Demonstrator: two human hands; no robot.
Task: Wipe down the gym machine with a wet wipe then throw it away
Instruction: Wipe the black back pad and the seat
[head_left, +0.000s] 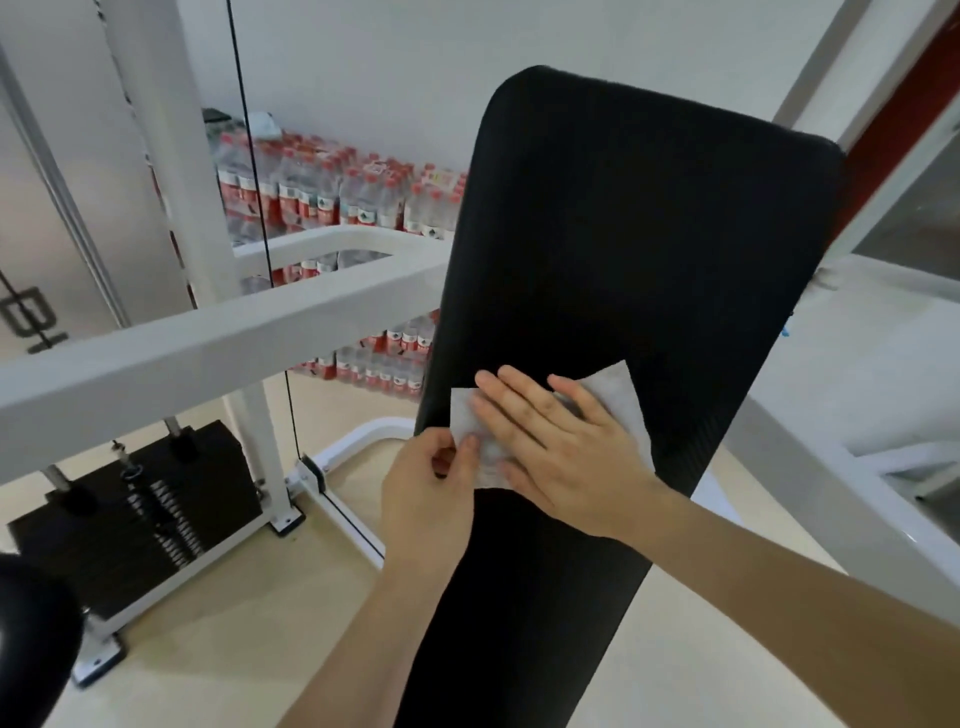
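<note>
A long black padded bench (634, 249) of the gym machine runs from the bottom centre up to the upper right. A white wet wipe (621, 397) lies spread flat on the pad's lower middle. My right hand (561, 447) presses on it with flat, straight fingers that cover most of the sheet. At the pad's left edge, my left hand (428, 493) pinches the wipe's near left corner between thumb and fingers.
A white frame bar (208, 338) crosses at the left, with a black weight stack (130, 514) and a thin cable (260, 218) behind it. Packs of bottled water (337, 192) are piled by the far wall. A white surface (872, 374) lies at the right.
</note>
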